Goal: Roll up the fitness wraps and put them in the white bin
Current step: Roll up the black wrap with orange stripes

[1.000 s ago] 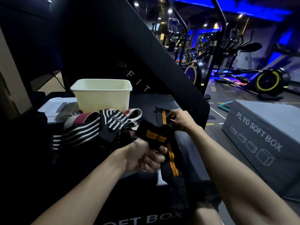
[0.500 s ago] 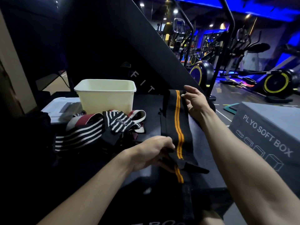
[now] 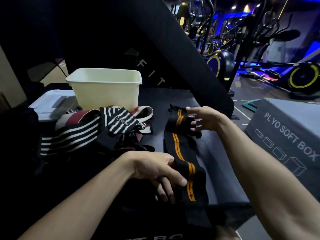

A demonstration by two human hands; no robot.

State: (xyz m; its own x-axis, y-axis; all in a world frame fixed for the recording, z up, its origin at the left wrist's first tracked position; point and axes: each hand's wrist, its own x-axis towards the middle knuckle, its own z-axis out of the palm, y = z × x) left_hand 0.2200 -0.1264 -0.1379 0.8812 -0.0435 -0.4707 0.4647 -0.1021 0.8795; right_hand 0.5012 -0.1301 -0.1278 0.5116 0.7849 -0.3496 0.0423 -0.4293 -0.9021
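Observation:
A black fitness wrap with two orange stripes (image 3: 180, 153) lies stretched out lengthwise on the dark box top (image 3: 225, 170). My right hand (image 3: 204, 119) hovers at the wrap's far end with fingers spread, fingertips touching it. At the near end, the straight fingers of my left hand (image 3: 161, 172) rest against the wrap's left edge. The white bin (image 3: 105, 90) stands upright at the back left, and I cannot see inside it. A loose pile of black-and-white and maroon striped wraps (image 3: 83, 132) lies in front of the bin.
A slanted black panel (image 3: 181, 58) rises behind the work surface. A grey "PLYO SOFT BOX" (image 3: 285, 135) stands on the floor at the right. A pale lidded container (image 3: 50, 106) sits left of the bin. Exercise bikes (image 3: 303, 78) line the back.
The wrap was held up between both hands and now lies flat on the box. My right hand came down with its far end. My left hand loosened its grip.

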